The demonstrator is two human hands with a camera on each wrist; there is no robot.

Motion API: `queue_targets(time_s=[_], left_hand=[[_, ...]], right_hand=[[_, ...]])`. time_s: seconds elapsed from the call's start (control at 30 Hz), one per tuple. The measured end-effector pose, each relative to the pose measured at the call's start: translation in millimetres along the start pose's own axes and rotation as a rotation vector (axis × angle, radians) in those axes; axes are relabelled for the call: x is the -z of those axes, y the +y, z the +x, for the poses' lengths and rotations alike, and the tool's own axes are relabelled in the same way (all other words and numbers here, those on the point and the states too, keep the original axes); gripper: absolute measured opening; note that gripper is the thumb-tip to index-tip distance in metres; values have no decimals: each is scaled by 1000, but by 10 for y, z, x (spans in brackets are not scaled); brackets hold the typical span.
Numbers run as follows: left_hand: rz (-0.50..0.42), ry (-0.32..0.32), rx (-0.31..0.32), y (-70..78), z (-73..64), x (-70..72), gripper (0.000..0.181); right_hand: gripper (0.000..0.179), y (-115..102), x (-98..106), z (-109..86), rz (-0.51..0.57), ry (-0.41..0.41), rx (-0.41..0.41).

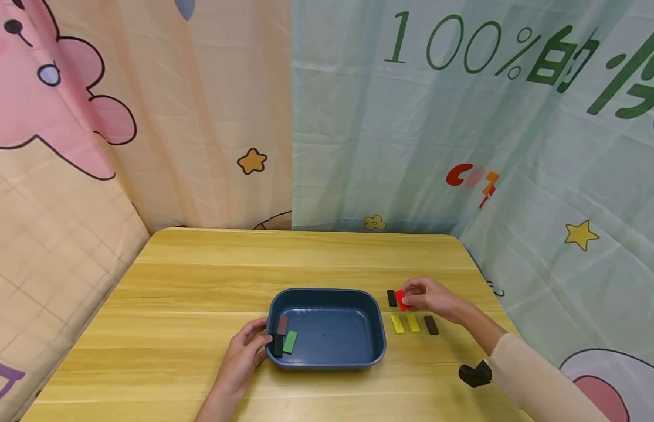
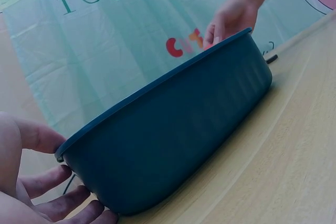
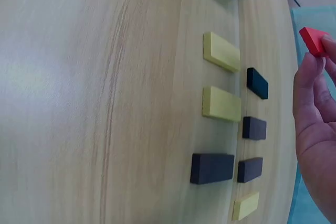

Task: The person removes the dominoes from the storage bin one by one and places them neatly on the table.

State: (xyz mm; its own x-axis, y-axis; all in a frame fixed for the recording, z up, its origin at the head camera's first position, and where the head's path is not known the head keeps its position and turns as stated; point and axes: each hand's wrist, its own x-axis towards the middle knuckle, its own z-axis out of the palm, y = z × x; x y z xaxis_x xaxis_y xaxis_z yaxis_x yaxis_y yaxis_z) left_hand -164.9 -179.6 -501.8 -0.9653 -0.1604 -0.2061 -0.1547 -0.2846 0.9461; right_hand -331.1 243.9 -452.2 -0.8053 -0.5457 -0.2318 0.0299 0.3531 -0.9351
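A dark blue plastic basin (image 1: pixel 332 367) stands on the table, and my left hand (image 1: pixel 241 354) grips its left end, thumb at the rim and fingers against the outer wall. Inside, at that end, lie a brown block (image 1: pixel 283 325), a black block (image 1: pixel 277 346) and a green block (image 1: pixel 290 342). To the right of the basin, my right hand (image 1: pixel 432 300) pinches a red block (image 3: pixel 314 41) between thumb and fingers, raised above the table. Below it, the right wrist view shows two yellow blocks (image 3: pixel 221 103) and a dark brown block (image 3: pixel 212 168) in the nearer row.
A farther row holds a black block (image 3: pixel 257 83), two brown blocks (image 3: pixel 254 128) and another yellow block (image 3: pixel 245 206); my right hand hides most of it in the head view. Printed curtains (image 1: pixel 390 140) hang behind the wooden table (image 1: pixel 189 281) and along both sides.
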Motion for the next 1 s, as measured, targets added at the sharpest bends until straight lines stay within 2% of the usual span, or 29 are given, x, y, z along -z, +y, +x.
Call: queue_targets(time_s=[0.43,0.77,1.0], left_hand=[[21,9,9,-6,10,-3,43],[24,1,4,-12,24,1,43],[18,7,1,-11,13,1,43]], right_hand=[[29,216,172,-154,2,93,-27],[34,405,362,-313,64,139,-19],[39,594,484,-487,65,200,-76]])
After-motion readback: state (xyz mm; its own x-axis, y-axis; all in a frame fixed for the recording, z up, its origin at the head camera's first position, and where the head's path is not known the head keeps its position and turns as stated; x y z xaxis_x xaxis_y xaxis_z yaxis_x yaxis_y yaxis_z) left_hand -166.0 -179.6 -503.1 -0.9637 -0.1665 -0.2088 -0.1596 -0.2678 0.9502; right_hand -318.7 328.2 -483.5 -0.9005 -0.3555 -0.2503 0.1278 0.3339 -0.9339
